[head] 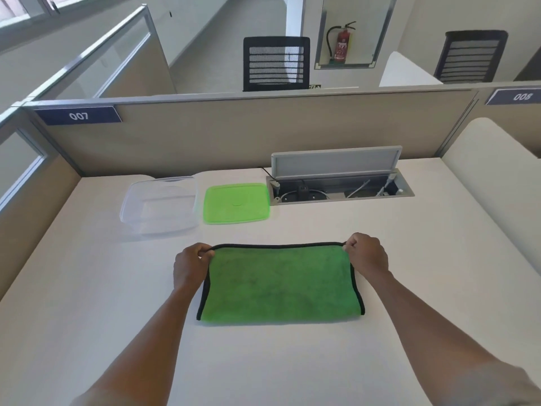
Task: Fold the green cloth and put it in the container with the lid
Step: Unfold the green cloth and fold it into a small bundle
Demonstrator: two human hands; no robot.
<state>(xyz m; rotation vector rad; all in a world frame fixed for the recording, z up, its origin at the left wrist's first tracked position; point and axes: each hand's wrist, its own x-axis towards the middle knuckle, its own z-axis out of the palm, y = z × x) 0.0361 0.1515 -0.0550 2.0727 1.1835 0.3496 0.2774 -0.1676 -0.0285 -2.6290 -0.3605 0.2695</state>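
Observation:
The green cloth with a black hem lies folded in half on the white desk, its fold along the near edge. My left hand pinches its far left corner. My right hand pinches its far right corner. Both corners rest at the far edge of the cloth. A clear plastic container stands uncovered beyond the cloth, to the far left. Its green lid lies flat on the desk just right of the container.
An open cable tray with its grey flap raised sits in the desk at the back right. Beige partition walls close off the desk at the back and left. A curved white divider bounds the right side.

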